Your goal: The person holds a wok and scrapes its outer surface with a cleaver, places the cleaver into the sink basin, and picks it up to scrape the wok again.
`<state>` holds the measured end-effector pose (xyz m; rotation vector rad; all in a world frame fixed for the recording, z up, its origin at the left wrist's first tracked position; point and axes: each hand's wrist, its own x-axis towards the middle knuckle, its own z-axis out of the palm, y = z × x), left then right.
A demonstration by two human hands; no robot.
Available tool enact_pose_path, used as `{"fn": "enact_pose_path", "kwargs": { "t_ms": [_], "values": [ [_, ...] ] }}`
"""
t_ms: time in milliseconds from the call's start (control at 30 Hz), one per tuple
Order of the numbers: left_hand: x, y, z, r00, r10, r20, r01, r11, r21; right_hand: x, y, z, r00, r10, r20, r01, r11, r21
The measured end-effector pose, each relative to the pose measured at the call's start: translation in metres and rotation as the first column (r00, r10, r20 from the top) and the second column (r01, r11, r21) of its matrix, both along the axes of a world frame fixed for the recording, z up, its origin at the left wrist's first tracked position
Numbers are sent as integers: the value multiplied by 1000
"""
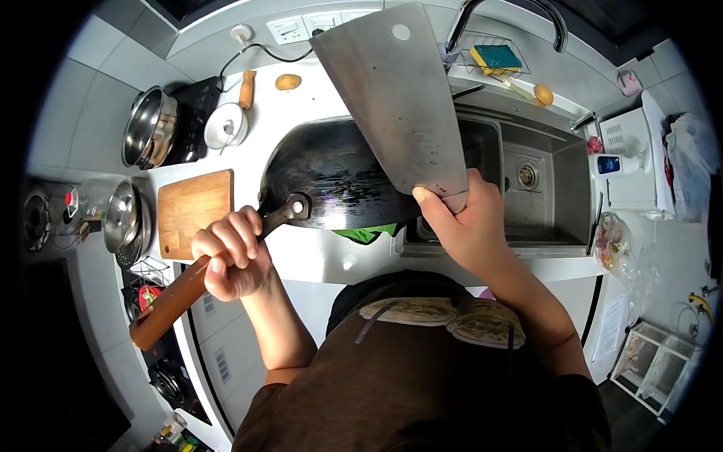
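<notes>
My left hand is closed around the brown wooden handle of a black wok. The wok is tilted over the white counter, its dark, scratched surface facing me. A wide steel cleaver, with a round hole near its far corner, is gripped in my right hand. Its blade stands up close to the camera and covers part of the wok and sink edge; its handle is hidden in my fist. Something bright green shows below the wok's near rim.
A steel sink lies on the right, under a black faucet. To the left are a wooden cutting board, a white bowl, a steel pot and a potato. A sponge sits in a wire rack.
</notes>
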<state>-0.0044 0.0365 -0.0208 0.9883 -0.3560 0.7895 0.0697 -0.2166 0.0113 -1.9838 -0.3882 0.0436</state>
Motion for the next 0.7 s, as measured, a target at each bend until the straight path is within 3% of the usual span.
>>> {"fn": "enact_pose_path", "kwargs": {
  "t_ms": [467, 533, 567, 633, 700],
  "values": [
    [1, 0, 2, 1000, 3, 3, -3, 1000, 1, -2, 14, 8, 999, 20, -48, -21, 1000, -9],
    [1, -1, 2, 1000, 5, 7, -5, 1000, -1, -3, 14, 19, 974, 16, -224, -12, 1000, 21],
    [2, -1, 2, 1000, 1, 7, -1, 1000, -5, -2, 16, 17, 975, 11, -224, -8, 1000, 17],
    [3, -3, 4, 1000, 29, -9, -29, 1000, 3, -2, 19, 10, 993, 24, 118, -14, 996, -83],
    [3, -6, 4, 1000, 19, -4, -19, 1000, 5, -1, 15, 12, 995, 34, 90, -30, 999, -44]
  ]
}}
